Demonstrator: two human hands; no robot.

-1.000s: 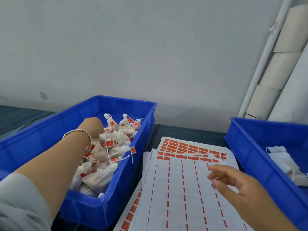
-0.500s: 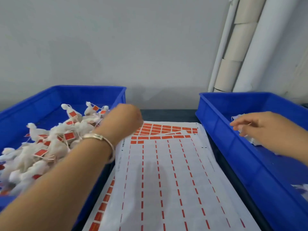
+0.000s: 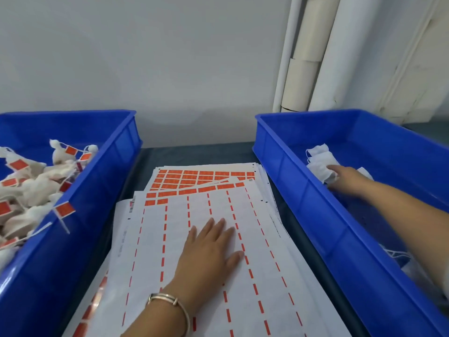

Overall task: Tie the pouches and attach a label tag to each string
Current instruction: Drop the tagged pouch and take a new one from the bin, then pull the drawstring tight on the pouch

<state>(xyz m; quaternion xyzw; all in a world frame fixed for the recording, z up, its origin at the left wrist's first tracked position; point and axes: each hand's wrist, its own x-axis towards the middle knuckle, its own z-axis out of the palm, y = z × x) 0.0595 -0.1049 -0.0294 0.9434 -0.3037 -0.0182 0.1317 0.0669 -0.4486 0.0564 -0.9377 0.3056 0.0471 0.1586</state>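
My left hand (image 3: 209,254) lies flat, fingers straight, pressing on the top label sheet (image 3: 243,239) between the two bins; a bangle (image 3: 170,302) circles its wrist. My right hand (image 3: 347,180) reaches into the right blue bin (image 3: 291,171), fingertips on a white untied pouch (image 3: 319,161); I cannot tell whether they pinch it. Unused orange labels (image 3: 206,177) fill the sheets' far end. The left blue bin (image 3: 102,190) holds tied pouches (image 3: 36,188) with orange tags (image 3: 64,209).
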